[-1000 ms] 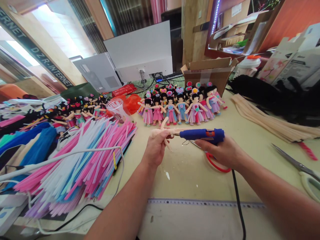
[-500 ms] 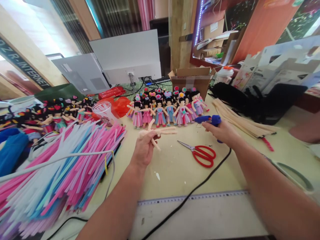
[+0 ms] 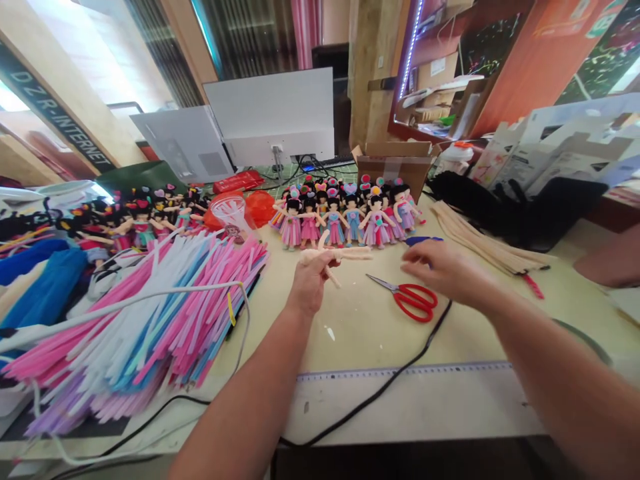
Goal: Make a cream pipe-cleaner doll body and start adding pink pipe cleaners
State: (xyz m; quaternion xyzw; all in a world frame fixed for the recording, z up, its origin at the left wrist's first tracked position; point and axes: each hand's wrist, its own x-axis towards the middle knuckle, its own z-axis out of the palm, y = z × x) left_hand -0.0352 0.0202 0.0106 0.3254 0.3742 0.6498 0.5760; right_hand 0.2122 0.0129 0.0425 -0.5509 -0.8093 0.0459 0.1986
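Observation:
My left hand is closed on a cream pipe-cleaner doll body; one limb points right, another up and a third down toward the table. My right hand is to the right, its fingers loosely bent and apart, with nothing seen in them. A blue glue gun shows just behind that hand, which hides most of it; its black cord runs toward the front edge. Between and below my hands lie red-handled scissors, blades pointing left.
Finished dolls stand in rows at the back before a cardboard box. Pink, white and blue pipe cleaners are heaped at left beside a plastic cup. Cream pipe cleaners lie at right. A measuring tape lines the front.
My right hand has let go of the glue gun and shifted slightly off it. The left hand still holds the doll body. The whole view has shifted a little.

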